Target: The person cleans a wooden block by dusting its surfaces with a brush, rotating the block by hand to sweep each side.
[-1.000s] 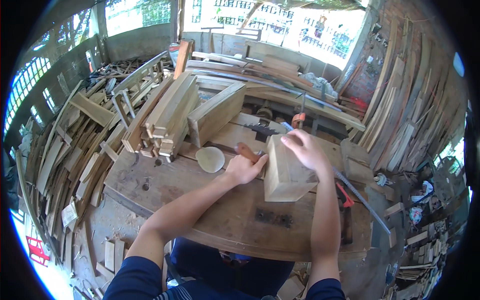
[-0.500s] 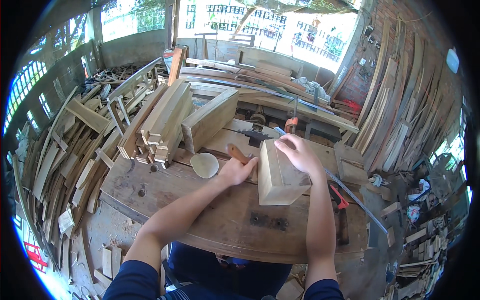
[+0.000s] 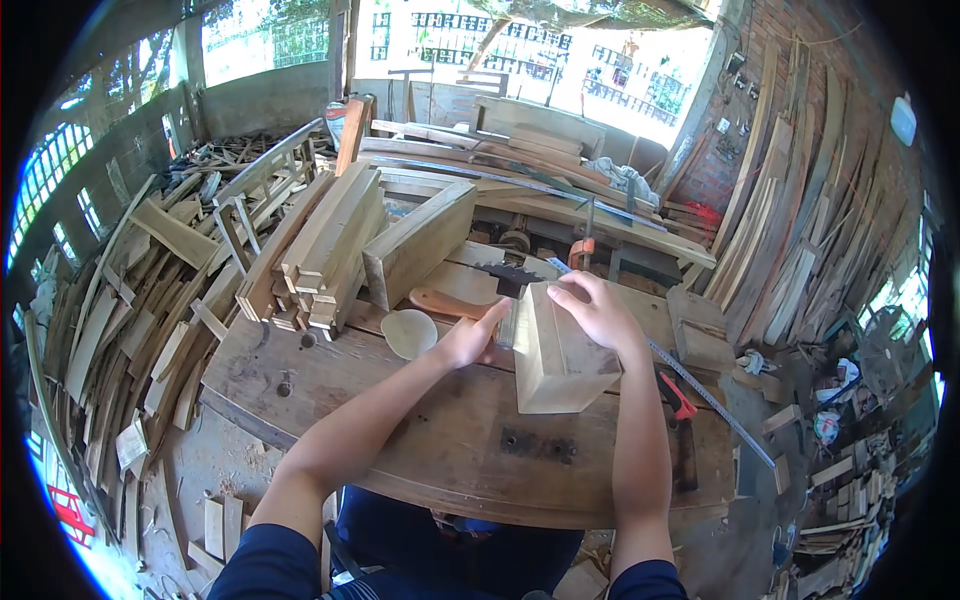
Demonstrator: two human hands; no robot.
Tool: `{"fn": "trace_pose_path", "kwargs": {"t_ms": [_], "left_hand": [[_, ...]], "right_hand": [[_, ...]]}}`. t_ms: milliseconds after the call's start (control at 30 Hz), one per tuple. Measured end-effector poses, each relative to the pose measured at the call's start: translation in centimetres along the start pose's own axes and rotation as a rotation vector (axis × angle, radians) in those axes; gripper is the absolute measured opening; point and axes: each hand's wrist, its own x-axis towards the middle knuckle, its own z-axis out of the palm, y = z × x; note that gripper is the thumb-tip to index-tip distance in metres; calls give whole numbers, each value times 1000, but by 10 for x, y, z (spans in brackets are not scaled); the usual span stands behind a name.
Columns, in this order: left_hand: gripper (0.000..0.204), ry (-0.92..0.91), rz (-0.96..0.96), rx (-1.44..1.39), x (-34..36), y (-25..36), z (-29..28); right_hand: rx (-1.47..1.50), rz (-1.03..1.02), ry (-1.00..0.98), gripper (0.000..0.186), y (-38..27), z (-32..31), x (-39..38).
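My left hand [image 3: 474, 335] is closed around a brush with a brown wooden handle [image 3: 448, 302]. The handle points left, and the brush's flat end [image 3: 507, 324] is against or right beside the left face of a pale wooden block [image 3: 565, 360]. That block stands on the workbench [image 3: 430, 440]. My right hand [image 3: 600, 312] lies over the block's top and right side, thumb and fingers gripping it. Left of my left hand sits a small round dish [image 3: 409, 334] with something cream-coloured in it. Beyond the block lies a dark toothed blade [image 3: 512, 272].
Stacked timber pieces [image 3: 330, 240] and a thick board [image 3: 420, 245] stand at the bench's far left. Right of the block are a long metal ruler [image 3: 715, 403] and a red-handled tool [image 3: 680, 396]. An orange clamp [image 3: 582, 250] stands behind. Scrap wood [image 3: 130, 330] fills the left floor.
My left hand has turned the brush, so its handle now points left rather than up, and its flat end has come to the block's left face. My right hand stays on the block.
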Motion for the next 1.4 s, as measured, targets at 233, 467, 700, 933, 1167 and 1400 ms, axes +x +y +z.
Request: {"fn": "trace_pose_path", "kwargs": {"t_ms": [233,467,700,933,1167,1400], "left_hand": [[40,128,400,510,-14,-1,17],[41,-7,553,-399,-25,23,21],[62,227,126,154,-4,1,6],[58,196,298,594,-7,-16,7],[60,26,245,-243,-23,12,9],[53,260,303,299,-16,11,3]], "right_hand": [[-27,-3,31,56,-1,0,-1],[-31,2,6,55,-2,2,3],[-20,51,-38,56,-8,-3,0],[-14,-23,12,57,3,2,3],[-49,-11,20,56,-4,7,6],[26,-24,14,50,1,1,4]]}}
